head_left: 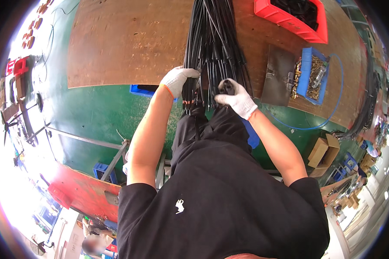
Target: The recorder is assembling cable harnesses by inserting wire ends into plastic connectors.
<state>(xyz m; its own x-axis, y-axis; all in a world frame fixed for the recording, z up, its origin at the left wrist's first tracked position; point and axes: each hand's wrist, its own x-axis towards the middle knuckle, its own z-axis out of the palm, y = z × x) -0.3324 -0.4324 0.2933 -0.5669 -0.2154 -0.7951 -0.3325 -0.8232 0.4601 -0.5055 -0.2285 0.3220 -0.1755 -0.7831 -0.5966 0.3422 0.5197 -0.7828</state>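
Note:
A thick bundle of long black cables [212,30] runs over the wooden table's near edge toward my lap. Partway down, many of the cables carry thicker black sleeves. My left hand [177,81], in a white glove, is closed at the left side of the bundle, its thumb lying over the cables; part of its fingers is hidden. Just right of the bundle, my gloved right hand [240,101] is closed around several small black tube-like pieces [226,87] with round open ends. Below my left hand, the cable ends [188,105] hang with orange-red bands and pale tips.
A red bin [285,19] of black parts stands at the far right of the wooden table [121,47]. Nearer, a blue bin [306,71] holds small brass-coloured fittings, beside a dark metal plate [277,77]. A thin blue hose [342,82] loops around it. Cardboard boxes [320,151] sit at right.

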